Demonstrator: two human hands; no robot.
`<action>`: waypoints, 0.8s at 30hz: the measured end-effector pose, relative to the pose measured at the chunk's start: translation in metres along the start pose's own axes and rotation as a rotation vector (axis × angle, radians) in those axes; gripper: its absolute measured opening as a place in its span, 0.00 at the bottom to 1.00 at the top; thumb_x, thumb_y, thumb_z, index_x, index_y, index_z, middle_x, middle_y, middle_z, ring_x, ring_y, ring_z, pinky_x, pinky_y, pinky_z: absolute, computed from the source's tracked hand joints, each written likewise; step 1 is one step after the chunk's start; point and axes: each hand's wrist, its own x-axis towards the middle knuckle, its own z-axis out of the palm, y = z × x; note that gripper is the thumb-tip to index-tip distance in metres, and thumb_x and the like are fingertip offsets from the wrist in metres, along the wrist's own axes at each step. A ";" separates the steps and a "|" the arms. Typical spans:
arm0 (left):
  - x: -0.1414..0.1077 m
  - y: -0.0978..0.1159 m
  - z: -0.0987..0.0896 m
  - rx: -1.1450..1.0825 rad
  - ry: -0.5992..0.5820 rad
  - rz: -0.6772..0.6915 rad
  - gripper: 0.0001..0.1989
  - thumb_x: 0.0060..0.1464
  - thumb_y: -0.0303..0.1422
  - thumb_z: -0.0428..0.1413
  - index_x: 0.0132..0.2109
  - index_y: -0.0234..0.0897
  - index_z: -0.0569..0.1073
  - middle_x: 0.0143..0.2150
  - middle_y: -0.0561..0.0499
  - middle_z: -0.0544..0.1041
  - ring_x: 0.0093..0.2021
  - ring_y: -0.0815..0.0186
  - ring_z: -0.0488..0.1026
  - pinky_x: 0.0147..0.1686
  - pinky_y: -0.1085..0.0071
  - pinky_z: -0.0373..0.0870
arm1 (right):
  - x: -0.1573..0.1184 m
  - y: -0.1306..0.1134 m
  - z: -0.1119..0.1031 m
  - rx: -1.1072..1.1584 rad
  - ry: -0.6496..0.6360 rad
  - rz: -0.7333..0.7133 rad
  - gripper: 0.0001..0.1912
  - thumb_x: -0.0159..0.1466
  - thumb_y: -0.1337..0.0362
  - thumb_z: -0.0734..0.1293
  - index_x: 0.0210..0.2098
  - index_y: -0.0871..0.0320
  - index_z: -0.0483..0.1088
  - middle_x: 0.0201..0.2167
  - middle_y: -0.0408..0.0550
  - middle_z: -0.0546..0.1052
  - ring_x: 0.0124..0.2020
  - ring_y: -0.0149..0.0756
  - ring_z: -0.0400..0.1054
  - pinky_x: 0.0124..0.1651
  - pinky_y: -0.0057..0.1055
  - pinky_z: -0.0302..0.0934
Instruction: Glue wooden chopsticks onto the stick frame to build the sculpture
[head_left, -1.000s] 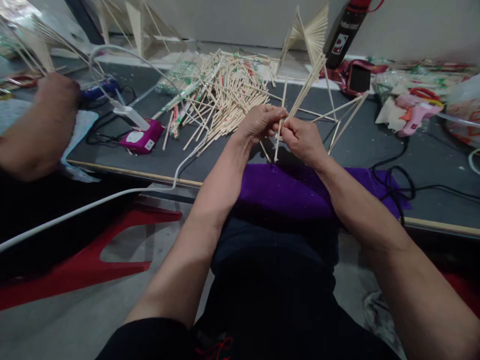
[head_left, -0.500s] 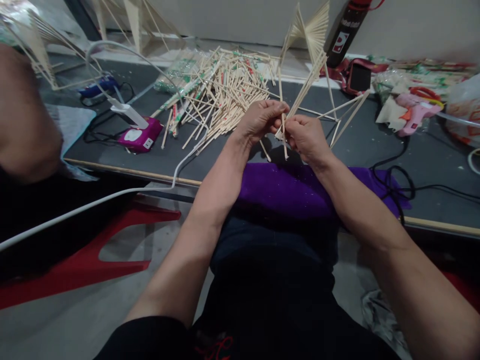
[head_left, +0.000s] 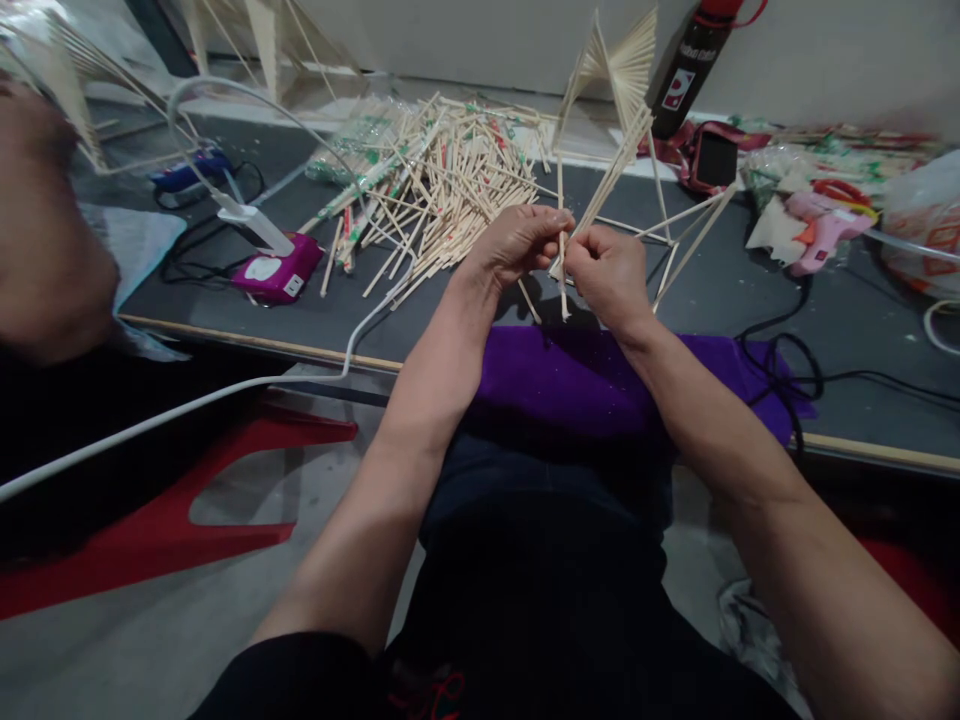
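Observation:
My left hand (head_left: 523, 240) pinches an upright wooden stick (head_left: 560, 185), thin and pale like a disposable chopstick. My right hand (head_left: 609, 272) is closed at the same stick, just below the left fingertips; its finger pads are hidden. The stick's lower end pokes out beneath both hands. Close behind them, a slanted bundle of sticks (head_left: 616, 165) rises to the right, part of an open stick frame (head_left: 703, 212) standing on the table. A fan-like twisted panel of sticks (head_left: 630, 62) tops this frame at the back.
A heap of loose sticks (head_left: 480, 190) lies behind my left hand. A purple plug adapter (head_left: 279, 272) with a white cable stands left. Rightward are a pink glue gun (head_left: 829, 232), a dark bottle (head_left: 688, 75) and black cord. A purple cloth (head_left: 570, 385) covers the front edge; another person's arm (head_left: 49, 230) is far left.
My right hand has shifted slightly left and rolled a little at the stick. The stick's lower end has moved slightly left. The other person's arm has moved too.

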 end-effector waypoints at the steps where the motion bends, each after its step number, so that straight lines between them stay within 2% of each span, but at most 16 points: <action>1: 0.000 0.000 -0.001 -0.002 -0.004 0.005 0.11 0.61 0.27 0.58 0.29 0.31 0.72 0.17 0.60 0.64 0.14 0.82 0.60 0.16 0.86 0.55 | 0.000 0.000 0.000 0.089 -0.012 0.042 0.13 0.66 0.65 0.65 0.24 0.58 0.66 0.19 0.41 0.65 0.23 0.28 0.59 0.31 0.28 0.59; 5: 0.001 -0.001 -0.003 -0.038 -0.047 0.020 0.11 0.62 0.26 0.56 0.30 0.31 0.72 0.17 0.59 0.64 0.14 0.83 0.60 0.16 0.87 0.56 | -0.003 -0.006 0.001 0.412 -0.097 0.222 0.14 0.66 0.61 0.65 0.25 0.57 0.65 0.18 0.39 0.64 0.16 0.24 0.52 0.20 0.24 0.49; 8: 0.000 0.000 -0.005 -0.049 -0.055 0.024 0.11 0.64 0.26 0.54 0.30 0.31 0.72 0.18 0.59 0.64 0.14 0.83 0.59 0.16 0.88 0.54 | -0.004 -0.012 -0.001 0.505 -0.157 0.300 0.14 0.65 0.63 0.64 0.24 0.57 0.64 0.17 0.39 0.63 0.14 0.22 0.49 0.18 0.24 0.44; 10: -0.001 0.001 -0.005 -0.027 -0.064 0.023 0.12 0.64 0.26 0.54 0.30 0.31 0.72 0.18 0.60 0.64 0.14 0.83 0.58 0.16 0.88 0.54 | -0.004 -0.012 -0.002 0.445 -0.133 0.261 0.13 0.65 0.64 0.64 0.24 0.58 0.65 0.17 0.39 0.63 0.15 0.23 0.51 0.19 0.24 0.46; 13: -0.002 0.000 -0.006 0.002 -0.086 0.019 0.12 0.63 0.26 0.55 0.29 0.31 0.72 0.17 0.60 0.63 0.15 0.83 0.60 0.17 0.88 0.56 | -0.004 -0.010 -0.004 0.231 -0.018 0.092 0.12 0.62 0.66 0.67 0.23 0.59 0.66 0.19 0.41 0.65 0.20 0.24 0.56 0.24 0.24 0.53; 15: -0.001 0.000 -0.007 0.011 -0.087 0.025 0.12 0.63 0.26 0.55 0.29 0.30 0.72 0.17 0.60 0.63 0.15 0.83 0.60 0.18 0.88 0.57 | -0.004 -0.010 -0.004 0.182 0.018 0.046 0.11 0.61 0.67 0.68 0.23 0.59 0.67 0.20 0.41 0.66 0.21 0.25 0.57 0.25 0.24 0.53; 20: -0.006 0.003 -0.006 0.029 -0.065 0.031 0.13 0.63 0.28 0.57 0.28 0.31 0.72 0.19 0.59 0.66 0.14 0.83 0.60 0.17 0.87 0.56 | -0.003 -0.016 -0.008 0.518 -0.142 0.297 0.12 0.65 0.64 0.66 0.25 0.58 0.66 0.19 0.40 0.65 0.15 0.21 0.50 0.17 0.22 0.43; 22: -0.011 0.006 -0.003 0.045 -0.062 0.000 0.13 0.63 0.28 0.58 0.28 0.31 0.72 0.20 0.58 0.67 0.13 0.84 0.59 0.16 0.86 0.56 | 0.002 -0.016 -0.016 0.651 -0.145 0.359 0.12 0.65 0.64 0.67 0.26 0.58 0.65 0.21 0.40 0.64 0.15 0.19 0.47 0.15 0.21 0.39; 24: -0.015 0.008 -0.001 0.053 -0.064 -0.019 0.13 0.63 0.28 0.58 0.29 0.31 0.72 0.22 0.57 0.69 0.13 0.84 0.60 0.15 0.86 0.57 | 0.006 -0.014 -0.025 0.750 -0.095 0.390 0.11 0.64 0.65 0.67 0.26 0.58 0.64 0.22 0.40 0.64 0.15 0.19 0.46 0.15 0.20 0.38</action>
